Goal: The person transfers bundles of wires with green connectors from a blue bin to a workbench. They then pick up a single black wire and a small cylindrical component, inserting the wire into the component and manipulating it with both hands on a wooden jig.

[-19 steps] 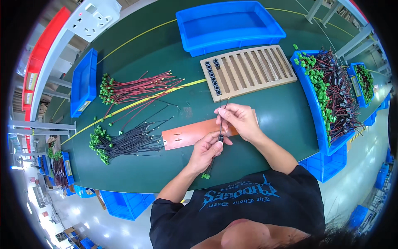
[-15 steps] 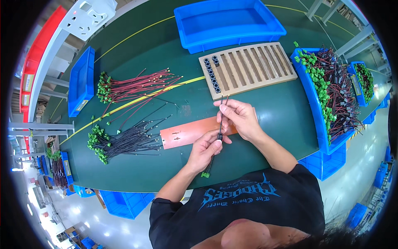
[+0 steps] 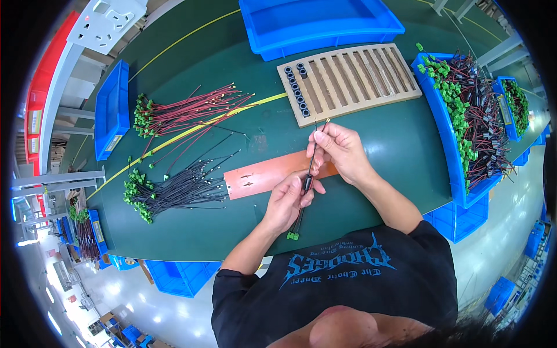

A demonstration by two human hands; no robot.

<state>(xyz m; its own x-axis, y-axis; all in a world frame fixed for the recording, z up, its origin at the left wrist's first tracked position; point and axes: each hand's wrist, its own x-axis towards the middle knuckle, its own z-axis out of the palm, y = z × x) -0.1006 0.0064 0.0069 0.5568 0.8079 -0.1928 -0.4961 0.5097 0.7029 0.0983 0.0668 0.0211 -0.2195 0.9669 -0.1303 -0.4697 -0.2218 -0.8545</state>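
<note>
My left hand (image 3: 288, 198) pinches a small black sleeve on a thin wire pair (image 3: 307, 174) whose green connector (image 3: 293, 235) hangs below the hand. My right hand (image 3: 339, 148) grips the same wires higher up, with their bare tips sticking out above the fingers. Both hands hover over an orange-brown flat plate (image 3: 255, 178) on the green table (image 3: 377, 133). A slotted wooden rack (image 3: 354, 78) lies behind the hands, with a row of black sleeves (image 3: 296, 90) in its left slot.
A bundle of red wires (image 3: 185, 110) and a bundle of black wires (image 3: 174, 188), both with green connectors, lie at the left. A blue bin (image 3: 464, 122) of finished wires stands at the right. Another blue bin (image 3: 316, 23) sits at the back.
The wire pair has tilted a little more upright and both hands have shifted slightly; the sleeve sits close to my left fingers.
</note>
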